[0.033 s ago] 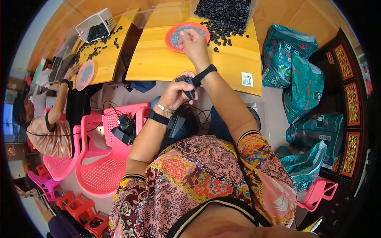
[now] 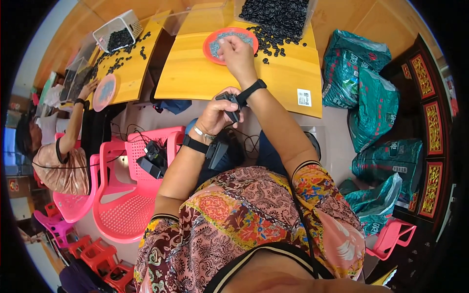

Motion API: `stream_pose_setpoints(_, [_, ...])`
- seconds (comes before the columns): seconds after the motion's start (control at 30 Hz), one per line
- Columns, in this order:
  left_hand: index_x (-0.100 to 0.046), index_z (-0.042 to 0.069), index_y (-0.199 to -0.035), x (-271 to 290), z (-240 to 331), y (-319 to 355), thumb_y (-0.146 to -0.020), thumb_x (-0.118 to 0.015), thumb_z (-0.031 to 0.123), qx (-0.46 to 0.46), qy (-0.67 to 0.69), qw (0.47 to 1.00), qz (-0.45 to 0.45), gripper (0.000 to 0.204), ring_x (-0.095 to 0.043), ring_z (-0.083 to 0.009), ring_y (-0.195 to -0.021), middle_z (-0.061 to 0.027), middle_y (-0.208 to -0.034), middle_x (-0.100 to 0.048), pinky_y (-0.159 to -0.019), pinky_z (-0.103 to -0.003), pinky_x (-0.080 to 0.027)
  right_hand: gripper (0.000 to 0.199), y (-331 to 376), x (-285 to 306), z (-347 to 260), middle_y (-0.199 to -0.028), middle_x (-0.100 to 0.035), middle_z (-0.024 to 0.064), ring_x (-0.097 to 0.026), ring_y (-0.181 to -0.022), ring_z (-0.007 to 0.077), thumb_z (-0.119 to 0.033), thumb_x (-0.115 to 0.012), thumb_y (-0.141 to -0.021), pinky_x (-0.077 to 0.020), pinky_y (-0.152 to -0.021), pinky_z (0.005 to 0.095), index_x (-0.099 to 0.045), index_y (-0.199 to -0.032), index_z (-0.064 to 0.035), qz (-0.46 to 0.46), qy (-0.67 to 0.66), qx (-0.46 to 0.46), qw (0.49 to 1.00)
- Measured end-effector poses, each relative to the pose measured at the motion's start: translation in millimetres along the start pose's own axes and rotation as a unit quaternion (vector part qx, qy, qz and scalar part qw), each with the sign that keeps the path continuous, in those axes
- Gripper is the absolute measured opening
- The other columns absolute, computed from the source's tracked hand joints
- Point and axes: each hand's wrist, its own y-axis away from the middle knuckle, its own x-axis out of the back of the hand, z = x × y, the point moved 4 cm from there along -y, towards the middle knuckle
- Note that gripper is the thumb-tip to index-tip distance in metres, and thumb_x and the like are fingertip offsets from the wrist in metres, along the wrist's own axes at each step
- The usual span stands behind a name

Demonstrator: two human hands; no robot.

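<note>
Over a red-orange plate (image 2: 208,52) holding small grey pieces, my right hand (image 2: 238,54) has its thumb and fingers drawn together. Whatever lies between those fingertips is too small to make out. My left hand (image 2: 213,117) is raised below the table edge, close to my right wrist, with curled fingers. A black device (image 2: 228,104) on the right wrist's strap (image 2: 252,92) covers part of that hand, so its grip is hidden. The left wrist carries a similar black device (image 2: 216,155).
Small black ring-like parts (image 2: 273,41) spill from a clear bin (image 2: 312,12) onto the yellow table (image 2: 190,73). Green sacks (image 2: 373,107) stand at right, a pink chair (image 2: 127,210) at left. Another person's hand (image 2: 88,89) rests near a second plate (image 2: 101,100).
My right hand has shifted very slightly to the left over the plate. My left hand stays in place.
</note>
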Motion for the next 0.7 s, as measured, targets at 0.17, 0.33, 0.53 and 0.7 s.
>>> stream_pose_setpoints(0.17, [-0.049, 0.002, -0.102, -1.5, 5.7, -0.5, -0.070, -0.060, 0.005, -0.016, -0.010, 1.000, -0.002, 0.034, -0.063, -0.0259, -0.061, -0.0114, -0.075, -0.057, -0.045, -0.031, -0.053, 0.022, 5.3, -9.8, -28.5, -0.063, -0.063, 0.0066, -0.061, -0.058, 0.0112, -0.019, -0.056, -0.087, -0.0479, -0.052, 0.0257, -0.061, -0.080, 0.0007, -0.016, 0.090, 0.095, 0.991])
stream_pose_setpoints(0.33, [-0.049, 0.002, -0.102, -2.8, 5.9, -2.8, -0.070, -0.061, 0.005, -0.030, -0.028, 0.999, -0.010, 0.035, -0.063, -0.0258, -0.061, -0.0114, -0.074, -0.057, -0.046, -0.031, -0.053, 0.019, 2.2, -10.4, -16.8, -0.070, -0.062, 0.0031, -0.058, -0.058, 0.0085, -0.021, -0.055, -0.091, -0.0457, -0.051, 0.0204, -0.061, -0.087, -0.0031, -0.058, -0.055, -0.034, 0.996])
stream_pose_setpoints(0.53, [-0.049, 0.002, -0.102, -2.0, 6.5, -3.4, -0.070, -0.061, 0.004, -0.036, -0.022, 0.999, -0.022, 0.035, -0.063, -0.0258, -0.059, -0.0111, -0.073, -0.057, -0.046, -0.031, -0.053, 0.020, 7.3, -10.3, -11.6, -0.075, -0.062, 0.0038, -0.059, -0.064, 0.0118, -0.024, -0.056, -0.090, -0.0468, -0.056, 0.0227, -0.059, -0.091, -0.0038, -0.091, -0.243, -0.184, 0.948])
stream_pose_setpoints(0.7, [-0.049, 0.002, -0.102, -5.0, 8.7, -3.4, -0.071, -0.062, 0.005, -0.030, -0.034, 0.999, -0.028, 0.034, -0.063, -0.0253, -0.061, -0.0108, -0.074, -0.057, -0.046, -0.031, -0.053, 0.021, 8.9, -5.6, -9.6, -0.076, -0.061, 0.0040, -0.058, -0.065, 0.0123, -0.025, -0.056, -0.090, -0.0472, -0.057, 0.0236, -0.059, -0.092, -0.0039, -0.079, -0.308, -0.207, 0.925])
